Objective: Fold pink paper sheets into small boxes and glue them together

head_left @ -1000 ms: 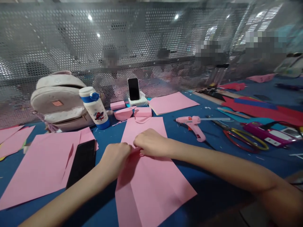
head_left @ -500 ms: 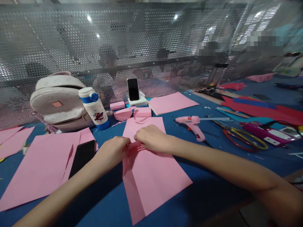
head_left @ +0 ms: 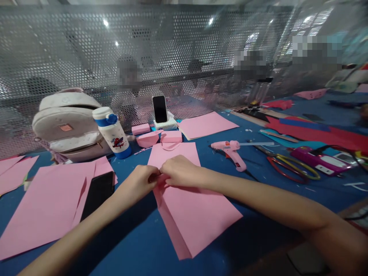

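Note:
A pink paper sheet (head_left: 195, 214) lies on the blue table (head_left: 138, 253) in front of me, with a fold running down its left side. My left hand (head_left: 140, 182) pinches the sheet's upper left edge with closed fingers. My right hand (head_left: 179, 171) is closed on the same sheet just to the right, knuckles up; the two hands touch. A second pink sheet (head_left: 175, 151) lies flat just beyond them.
Pink sheets (head_left: 48, 203) and a black phone (head_left: 97, 193) lie at left. Behind stand a white backpack (head_left: 66, 126), a bottle (head_left: 110, 132), pink blocks (head_left: 156, 136) and a propped phone (head_left: 160, 109). A pink glue gun (head_left: 230, 151), scissors (head_left: 290, 166) and red sheets (head_left: 316, 132) lie at right. A perforated metal screen (head_left: 172, 50) backs the table.
The sheet's left side has been folded further in and its lower end has swung right. Both hands have stayed together at its top, shifting slightly.

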`<state>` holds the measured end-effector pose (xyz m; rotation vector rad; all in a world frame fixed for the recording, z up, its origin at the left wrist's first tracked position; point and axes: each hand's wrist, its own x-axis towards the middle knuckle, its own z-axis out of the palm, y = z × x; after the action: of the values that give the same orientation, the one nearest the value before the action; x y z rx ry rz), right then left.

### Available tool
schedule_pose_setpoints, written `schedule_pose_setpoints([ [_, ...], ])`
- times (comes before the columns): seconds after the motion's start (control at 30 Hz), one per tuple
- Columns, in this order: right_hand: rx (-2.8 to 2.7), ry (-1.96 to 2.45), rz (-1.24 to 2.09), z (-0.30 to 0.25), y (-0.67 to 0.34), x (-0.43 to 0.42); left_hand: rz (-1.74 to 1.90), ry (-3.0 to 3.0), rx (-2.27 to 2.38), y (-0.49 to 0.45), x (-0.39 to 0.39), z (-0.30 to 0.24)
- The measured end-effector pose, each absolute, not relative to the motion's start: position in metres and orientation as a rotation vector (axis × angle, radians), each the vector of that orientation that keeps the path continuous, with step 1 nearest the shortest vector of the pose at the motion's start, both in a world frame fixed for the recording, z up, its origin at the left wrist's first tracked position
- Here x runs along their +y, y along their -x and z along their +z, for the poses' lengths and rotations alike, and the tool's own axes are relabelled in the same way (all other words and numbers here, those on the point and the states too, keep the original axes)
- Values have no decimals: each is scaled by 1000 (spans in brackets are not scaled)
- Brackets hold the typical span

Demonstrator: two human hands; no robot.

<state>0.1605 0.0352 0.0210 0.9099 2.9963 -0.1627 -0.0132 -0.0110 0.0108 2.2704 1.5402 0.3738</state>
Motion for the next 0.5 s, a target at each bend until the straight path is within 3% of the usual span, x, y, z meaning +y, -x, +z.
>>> schedule_pose_setpoints([
  [0.5, 3022, -905, -160, 38, -171, 39, 383, -2265, 1545, 15, -12, 12],
])
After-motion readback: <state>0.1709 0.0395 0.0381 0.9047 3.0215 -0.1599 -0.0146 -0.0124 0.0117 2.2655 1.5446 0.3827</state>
